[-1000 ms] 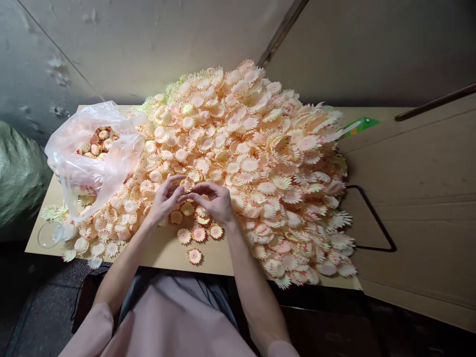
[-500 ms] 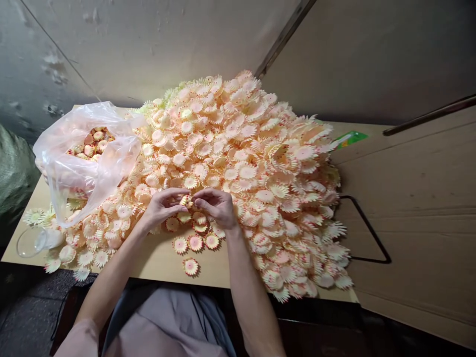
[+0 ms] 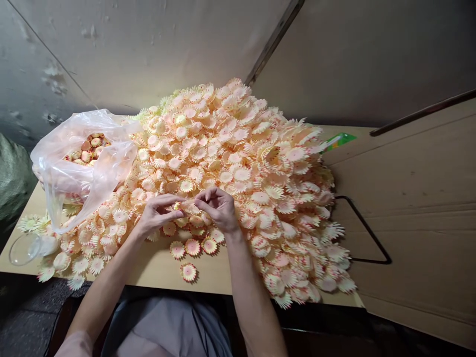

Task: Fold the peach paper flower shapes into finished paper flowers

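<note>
My left hand (image 3: 159, 214) pinches a small curled artificial flower (image 3: 177, 206), cream with red tips, between thumb and fingers. Just to its right my right hand (image 3: 218, 208) is closed in a pinch, its thumb and index fingertip pressed together. What those fingertips hold, if anything, is too small to make out. A large heap of flat cream and pink artificial flowers (image 3: 241, 173) spreads behind and beside both hands. Below them, several loose flowers (image 3: 192, 247) with red-edged petals lie face up on the wooden table (image 3: 148, 267).
A translucent plastic bag (image 3: 89, 173) at the left holds several curled flowers (image 3: 87, 156). Near it a clear round container (image 3: 24, 249) stands at the table's left edge. To the right are a green packet (image 3: 342, 140), a black metal bar (image 3: 366, 233) and a cardboard sheet (image 3: 416, 198).
My hands have drawn slightly apart, and the small flower has moved left with my left hand. The camera view has shifted a little.
</note>
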### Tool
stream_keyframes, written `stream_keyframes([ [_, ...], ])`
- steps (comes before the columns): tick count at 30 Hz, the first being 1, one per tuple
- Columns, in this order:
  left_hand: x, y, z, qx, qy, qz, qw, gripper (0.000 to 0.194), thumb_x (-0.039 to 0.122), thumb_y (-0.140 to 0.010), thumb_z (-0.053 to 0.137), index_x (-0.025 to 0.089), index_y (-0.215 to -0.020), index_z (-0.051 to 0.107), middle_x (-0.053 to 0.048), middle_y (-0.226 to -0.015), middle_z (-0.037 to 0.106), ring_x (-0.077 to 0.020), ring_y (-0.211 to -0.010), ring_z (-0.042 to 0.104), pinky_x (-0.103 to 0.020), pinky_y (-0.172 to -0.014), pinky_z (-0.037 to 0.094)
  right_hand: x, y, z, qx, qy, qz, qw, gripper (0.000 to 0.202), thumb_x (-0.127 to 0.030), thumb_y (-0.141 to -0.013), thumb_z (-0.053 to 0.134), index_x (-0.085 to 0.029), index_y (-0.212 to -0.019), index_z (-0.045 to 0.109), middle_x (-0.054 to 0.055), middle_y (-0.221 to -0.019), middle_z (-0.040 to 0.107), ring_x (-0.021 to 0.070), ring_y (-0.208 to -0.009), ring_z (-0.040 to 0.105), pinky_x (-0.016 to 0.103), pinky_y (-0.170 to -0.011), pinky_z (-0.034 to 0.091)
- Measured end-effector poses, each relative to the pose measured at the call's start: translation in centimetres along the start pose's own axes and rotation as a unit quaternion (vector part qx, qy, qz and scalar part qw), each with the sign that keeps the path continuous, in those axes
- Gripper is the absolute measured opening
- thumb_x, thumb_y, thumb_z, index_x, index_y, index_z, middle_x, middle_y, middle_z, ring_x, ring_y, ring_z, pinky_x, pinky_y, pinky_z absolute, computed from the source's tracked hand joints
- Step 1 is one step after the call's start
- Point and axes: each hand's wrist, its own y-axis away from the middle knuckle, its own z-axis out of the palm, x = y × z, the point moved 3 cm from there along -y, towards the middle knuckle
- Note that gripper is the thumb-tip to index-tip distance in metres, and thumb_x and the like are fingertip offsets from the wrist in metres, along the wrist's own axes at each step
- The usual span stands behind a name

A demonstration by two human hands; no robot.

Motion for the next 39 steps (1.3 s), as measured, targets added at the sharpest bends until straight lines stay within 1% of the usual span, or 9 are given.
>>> stream_keyframes([
  [3,-0.4,0.1,-1.2,0.084,0.100,0.002,0.991,0.033,0.038,-0.067,0.086,0.019,-0.093,0.079,-0.007,-0.095,0.074,-0.0166,-0.075,0.068,-0.031,-0.072,0.061,-1.0,-0.5,-1.2,0.059,0.053,-0.049,0.996,0.036,-0.037,-0.073,0.081,-0.020,-0.069,0.050,0.003,-0.077,0.071,0.0138,-0.068,0.065,0.027,-0.065,0.054],
  [6,-0.8,0.1,-2.5,0.162,0.196,0.013,0.967,0.039,0.039,-0.063,0.089,0.020,-0.095,0.077,-0.001,-0.085,0.072,-0.0115,-0.064,0.066,-0.035,-0.073,0.063,-3.0,-1.2,-2.9,0.217,0.098,-0.126,0.963,0.036,-0.040,-0.071,0.082,-0.020,-0.069,0.052,0.002,-0.074,0.070,0.0127,-0.062,0.064,0.026,-0.060,0.053],
  [9,-0.8,0.0,-2.3,0.159,0.175,0.016,0.972,0.047,0.035,-0.064,0.089,0.022,-0.107,0.074,-0.002,-0.090,0.072,-0.0116,-0.071,0.068,-0.030,-0.074,0.063,-4.3,-2.1,-3.4,0.298,0.099,-0.135,0.940,0.039,-0.043,-0.068,0.085,-0.020,-0.075,0.054,-0.004,-0.056,0.062,0.0095,-0.040,0.052,0.023,-0.042,0.041],
  [18,1.6,-2.4,1.0,-0.003,-0.034,0.055,0.998,0.049,0.034,-0.066,0.088,0.023,-0.113,0.076,-0.012,-0.121,0.068,-0.0164,-0.087,0.069,-0.028,-0.078,0.062,-0.4,-3.7,-0.2,0.052,-0.003,0.011,0.999,0.050,-0.064,-0.078,0.070,-0.021,-0.060,0.052,-0.011,-0.029,0.032,0.0046,-0.024,0.022,0.023,-0.034,0.021],
  [22,0.7,-3.0,0.3,0.032,-0.041,0.054,0.997,0.044,0.034,-0.071,0.085,0.023,-0.113,0.076,-0.013,-0.119,0.071,-0.0202,-0.096,0.070,-0.030,-0.080,0.061,0.5,-3.5,-0.7,0.015,-0.030,0.072,0.997,0.052,-0.069,-0.076,0.068,-0.022,-0.062,0.053,-0.012,-0.027,0.028,0.0043,-0.024,0.016,0.023,-0.034,0.018],
  [26,-0.4,-2.6,0.0,0.055,-0.021,0.042,0.997,0.041,0.033,-0.069,0.086,0.021,-0.107,0.078,-0.011,-0.101,0.076,-0.0153,-0.075,0.068,-0.025,-0.066,0.059,1.1,-3.3,-1.4,-0.004,-0.044,0.093,0.995,0.049,-0.066,-0.074,0.072,-0.020,-0.064,0.058,-0.012,-0.029,0.030,0.0036,-0.026,0.016,0.022,-0.035,0.019],
  [31,-0.4,-2.4,-0.6,0.077,-0.026,0.028,0.996,0.041,0.032,-0.067,0.087,0.020,-0.105,0.079,-0.008,-0.085,0.076,-0.0138,-0.068,0.065,-0.022,-0.060,0.054,1.2,-3.1,-0.6,-0.062,-0.055,0.109,0.991,0.033,-0.047,-0.071,0.082,-0.018,-0.070,0.068,-0.007,-0.042,0.049,0.0054,-0.034,0.038,0.020,-0.036,0.030],
  [35,-0.8,-2.2,-0.7,0.057,-0.037,-0.006,0.998,0.045,0.036,-0.068,0.086,0.017,-0.108,0.078,-0.009,-0.082,0.076,-0.0157,-0.067,0.067,-0.024,-0.060,0.055,0.9,-2.8,0.2,-0.081,-0.031,0.150,0.985,0.031,-0.044,-0.065,0.086,-0.018,-0.072,0.070,-0.005,-0.048,0.058,0.0052,-0.029,0.038,0.020,-0.030,0.026],
  [39,-1.2,-1.9,-0.3,0.027,-0.005,-0.044,0.999,0.049,0.038,-0.073,0.082,0.017,-0.117,0.074,-0.007,-0.078,0.078,-0.0163,-0.065,0.070,-0.026,-0.062,0.056,1.4,-2.5,0.0,-0.082,-0.001,0.159,0.984,0.040,-0.057,-0.075,0.075,-0.017,-0.071,0.071,-0.008,-0.032,0.044,0.0059,-0.022,0.029,0.021,-0.028,0.019],
])
